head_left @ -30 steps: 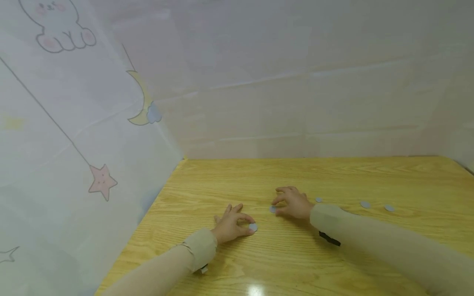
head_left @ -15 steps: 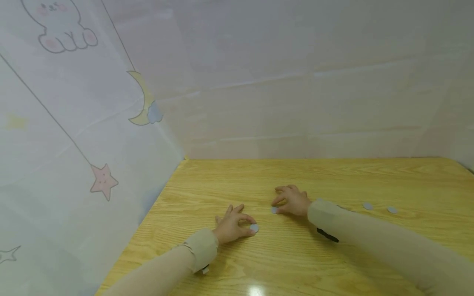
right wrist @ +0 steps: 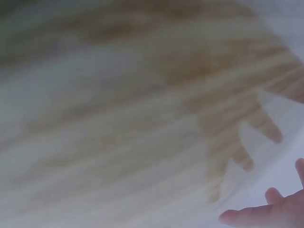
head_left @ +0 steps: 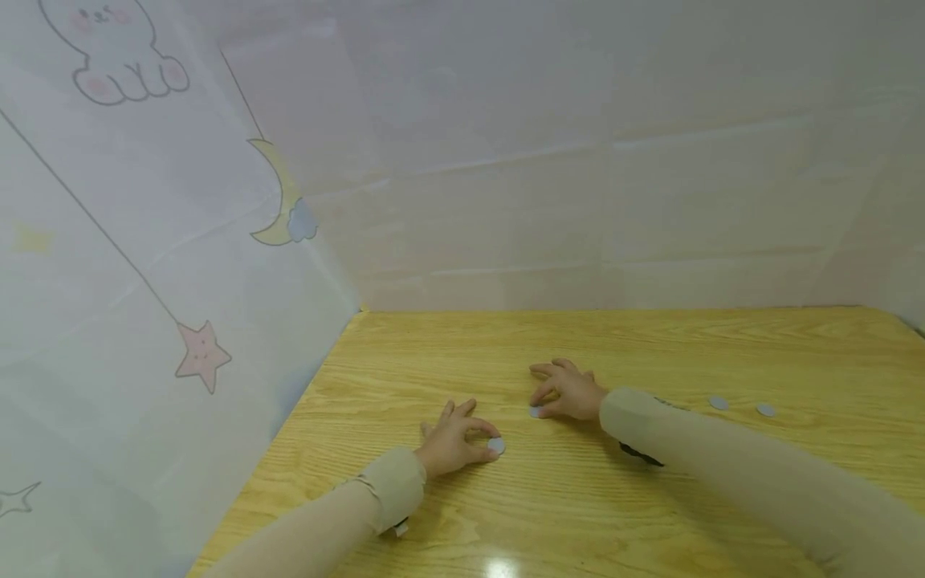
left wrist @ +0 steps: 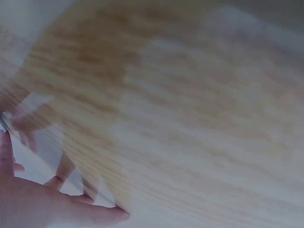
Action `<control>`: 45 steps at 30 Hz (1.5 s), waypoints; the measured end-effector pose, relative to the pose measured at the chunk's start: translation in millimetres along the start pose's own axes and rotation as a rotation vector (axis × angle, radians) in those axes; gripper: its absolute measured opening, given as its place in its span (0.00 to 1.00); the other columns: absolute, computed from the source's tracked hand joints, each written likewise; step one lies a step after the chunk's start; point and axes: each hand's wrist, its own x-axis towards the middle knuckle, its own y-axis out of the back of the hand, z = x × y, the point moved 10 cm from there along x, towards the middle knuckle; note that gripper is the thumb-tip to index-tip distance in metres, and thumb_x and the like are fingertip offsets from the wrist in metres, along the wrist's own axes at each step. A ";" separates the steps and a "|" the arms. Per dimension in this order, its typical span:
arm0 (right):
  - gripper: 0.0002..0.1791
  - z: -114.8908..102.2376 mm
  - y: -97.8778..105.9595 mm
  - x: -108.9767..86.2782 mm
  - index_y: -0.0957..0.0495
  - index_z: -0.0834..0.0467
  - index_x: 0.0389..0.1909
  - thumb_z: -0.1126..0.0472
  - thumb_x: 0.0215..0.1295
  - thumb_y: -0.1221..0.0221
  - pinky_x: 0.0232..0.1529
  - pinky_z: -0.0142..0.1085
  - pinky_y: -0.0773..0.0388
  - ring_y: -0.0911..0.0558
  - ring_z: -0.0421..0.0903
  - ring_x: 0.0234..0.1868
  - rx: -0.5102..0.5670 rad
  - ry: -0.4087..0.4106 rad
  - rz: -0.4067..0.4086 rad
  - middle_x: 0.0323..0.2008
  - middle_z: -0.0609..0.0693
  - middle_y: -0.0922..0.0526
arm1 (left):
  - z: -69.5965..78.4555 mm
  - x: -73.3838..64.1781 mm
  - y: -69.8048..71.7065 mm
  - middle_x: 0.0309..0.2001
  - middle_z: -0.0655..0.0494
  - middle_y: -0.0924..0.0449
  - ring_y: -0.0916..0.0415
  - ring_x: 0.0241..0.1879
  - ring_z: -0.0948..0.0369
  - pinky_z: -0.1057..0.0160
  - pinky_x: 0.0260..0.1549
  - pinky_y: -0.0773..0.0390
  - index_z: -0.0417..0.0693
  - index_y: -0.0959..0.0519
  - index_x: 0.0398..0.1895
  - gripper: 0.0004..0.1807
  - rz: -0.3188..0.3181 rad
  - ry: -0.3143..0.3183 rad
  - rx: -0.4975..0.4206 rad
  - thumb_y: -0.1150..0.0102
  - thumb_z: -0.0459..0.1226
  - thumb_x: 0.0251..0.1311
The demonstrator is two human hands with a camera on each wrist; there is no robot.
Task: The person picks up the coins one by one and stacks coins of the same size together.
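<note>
In the head view, my left hand (head_left: pixel 455 441) pinches a small flat pale grey disc (head_left: pixel 495 445) between thumb and index finger, low at the wooden table; its other fingers spread away. Further back and to the right, my right hand (head_left: pixel 567 391) has thumb and index finger at the edges of a similar disc (head_left: pixel 535 411), partly covered by the fingers. Only the edge of the left disc (left wrist: pixel 3 124) shows at the border of the left wrist view. From the right wrist, some fingers (right wrist: pixel 251 216) appear over their shadow, and no disc shows.
Two more pale discs, one nearer (head_left: pixel 719 402) and one further right (head_left: pixel 765 409), lie on the wooden table (head_left: pixel 448 345) beyond the right sleeve (head_left: pixel 694 433). Pale wall sheets (head_left: pixel 506 201) rise behind and at the left, with a printed moon and star.
The right hand has shifted slightly left, its upper fingers a little straighter. A disc seen behind the right wrist a second ago is now hidden by the sleeve. The left hand stays nearly still.
</note>
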 end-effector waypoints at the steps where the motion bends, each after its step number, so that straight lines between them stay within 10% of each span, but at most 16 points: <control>1: 0.09 -1.1 0.4 0.1 0.13 0.52 0.37 0.53 0.56 0.31 0.47 0.83 0.61 0.52 0.75 0.69 -0.011 0.014 0.003 0.69 0.64 0.38 | 0.6 -0.3 0.4 0.73 0.35 0.50 0.66 0.70 0.28 0.16 0.47 0.70 0.56 0.17 0.45 0.14 0.001 -0.001 0.001 0.32 0.47 0.56; 45: 0.04 -5.4 -4.1 5.4 0.19 0.46 0.29 0.55 0.61 0.33 0.48 0.83 0.60 0.54 0.74 0.70 -0.021 0.089 -0.071 0.70 0.66 0.41 | 0.3 -1.9 0.2 0.73 0.36 0.50 0.67 0.70 0.28 0.16 0.47 0.70 0.56 0.17 0.46 0.15 -0.006 0.008 0.005 0.33 0.47 0.57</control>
